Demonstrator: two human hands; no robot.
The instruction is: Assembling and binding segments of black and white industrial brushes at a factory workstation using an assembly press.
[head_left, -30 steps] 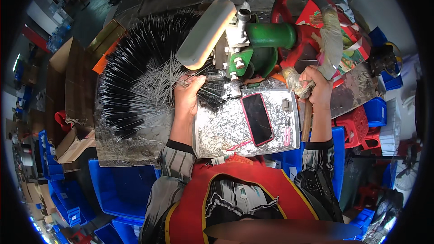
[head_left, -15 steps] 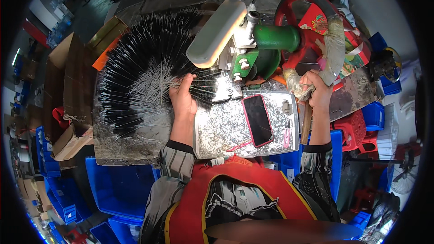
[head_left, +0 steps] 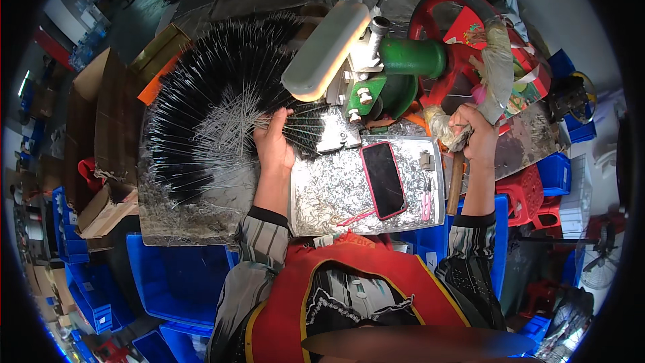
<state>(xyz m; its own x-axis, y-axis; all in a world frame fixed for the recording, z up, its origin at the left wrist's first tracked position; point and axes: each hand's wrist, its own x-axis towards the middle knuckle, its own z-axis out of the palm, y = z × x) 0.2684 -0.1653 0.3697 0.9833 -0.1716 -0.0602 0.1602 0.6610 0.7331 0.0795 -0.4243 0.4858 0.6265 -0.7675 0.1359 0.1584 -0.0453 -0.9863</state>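
Note:
My left hand (head_left: 274, 140) grips a fanned bundle of thin grey wires with black ends (head_left: 208, 121) and holds it against the green and grey press machine (head_left: 363, 70). My right hand (head_left: 474, 136) is closed on the machine's wrapped lever handle (head_left: 457, 136) at the right. Between my hands lies a metal tray (head_left: 336, 191) full of silvery wire scraps, with a black phone in a red case (head_left: 383, 179) on it.
A red handwheel (head_left: 450, 20) sits behind the machine. Pink snips (head_left: 426, 196) lie on the tray's right side. Blue plastic bins (head_left: 178, 279) stand below the bench, cardboard boxes (head_left: 101, 208) at the left, red stools (head_left: 521, 191) at the right.
My left hand has pushed the wire bundle a little closer to the machine's jaw. My right hand has stayed on the lever handle.

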